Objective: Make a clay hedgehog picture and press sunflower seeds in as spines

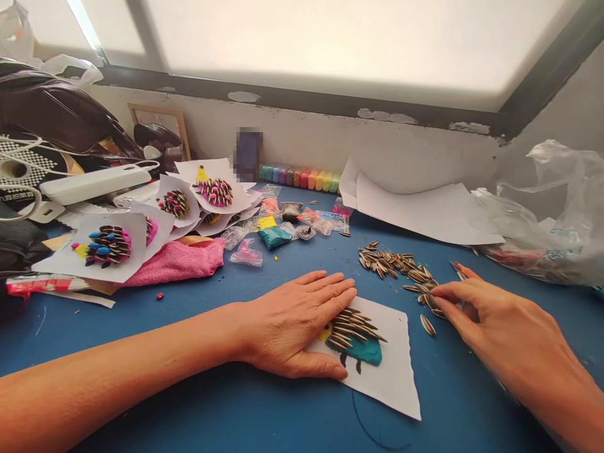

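My left hand (302,327) lies flat with fingers stretched out, over the left part of a white paper sheet (396,377). On that sheet is a teal clay shape (365,350) with rows of striped sunflower seeds (353,324) stuck in it, a bit of yellow clay and two small black legs. The left fingers hide part of it. To the right, my right hand (504,327) pinches a sunflower seed (438,305) between thumb and forefinger at the edge of a loose seed pile (391,261). A thin pointed thing (457,270) shows by its other fingers; its kind is unclear.
Finished-looking clay-and-seed hedgehogs (111,244) on paper lie at left, near a pink cloth (177,261). Small bags of coloured clay (274,236) sit mid-table before a row of coloured clay (302,178). White sheets (415,211) and a plastic bag (561,220) stand at back right.
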`<state>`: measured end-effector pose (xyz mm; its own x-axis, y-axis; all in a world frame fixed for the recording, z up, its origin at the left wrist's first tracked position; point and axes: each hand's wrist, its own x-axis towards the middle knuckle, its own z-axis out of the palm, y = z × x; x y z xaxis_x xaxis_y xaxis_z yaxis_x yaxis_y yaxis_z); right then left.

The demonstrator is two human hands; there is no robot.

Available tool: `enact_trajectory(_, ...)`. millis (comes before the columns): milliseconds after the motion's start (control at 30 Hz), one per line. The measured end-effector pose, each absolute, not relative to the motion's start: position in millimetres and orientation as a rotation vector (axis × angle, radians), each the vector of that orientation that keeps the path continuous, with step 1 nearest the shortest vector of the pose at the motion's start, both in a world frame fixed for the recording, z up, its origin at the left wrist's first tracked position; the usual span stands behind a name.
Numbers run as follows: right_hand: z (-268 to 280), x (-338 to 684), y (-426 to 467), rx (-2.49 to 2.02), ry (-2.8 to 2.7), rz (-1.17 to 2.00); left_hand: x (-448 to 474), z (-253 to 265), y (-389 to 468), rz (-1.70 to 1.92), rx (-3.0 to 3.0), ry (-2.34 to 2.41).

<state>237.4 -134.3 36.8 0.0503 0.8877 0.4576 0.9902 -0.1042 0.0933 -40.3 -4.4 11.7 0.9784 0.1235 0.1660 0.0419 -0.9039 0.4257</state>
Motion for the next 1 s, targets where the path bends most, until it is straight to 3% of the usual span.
enact_trajectory(267,27.6,234.7,-116.9,-2.088,-2.017,-0.402,-41.7,13.4,-8.2,0.214,2.669,0.175)
enact_trajectory(733,30.4,231.7,-120.1,-2.065,-1.984,-0.437,-45.1,16.3,-13.9,0.187,2.668,0.247)
enact_trajectory(1000,47.7,198.9,-144.0,-1.865,-1.963,-0.032,-45.0,16.4,-20.7,0.157,2.619,0.249)
